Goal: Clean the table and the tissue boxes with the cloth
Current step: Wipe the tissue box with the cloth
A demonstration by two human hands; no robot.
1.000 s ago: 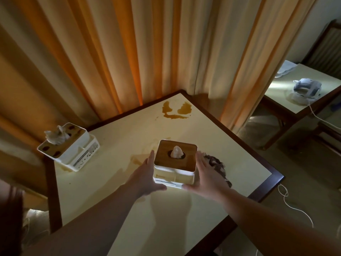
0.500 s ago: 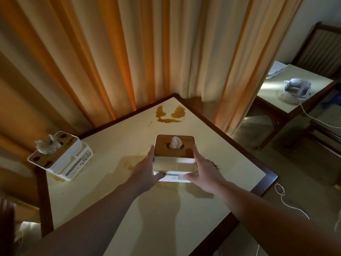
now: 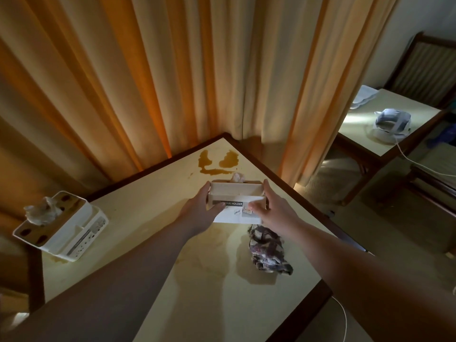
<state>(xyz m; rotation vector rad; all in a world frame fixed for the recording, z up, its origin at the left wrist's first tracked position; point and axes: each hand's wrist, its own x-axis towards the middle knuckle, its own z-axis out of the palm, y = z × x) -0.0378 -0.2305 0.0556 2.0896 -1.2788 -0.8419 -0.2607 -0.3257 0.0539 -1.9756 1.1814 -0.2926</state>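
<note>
You hold the tissue box (image 3: 237, 202) above the table (image 3: 138, 213), near its 12 o'clock corner and the brown spill (image 3: 218, 162). The box tips toward you, long axis left-right, label facing you. Your left hand (image 3: 199, 213) and right hand (image 3: 274, 211) grip its ends, fingers clamped. The cloth (image 3: 267, 250) lies at 5 o'clock; the second tissue box (image 3: 61, 228) sits on the 9 o'clock edge.
</note>
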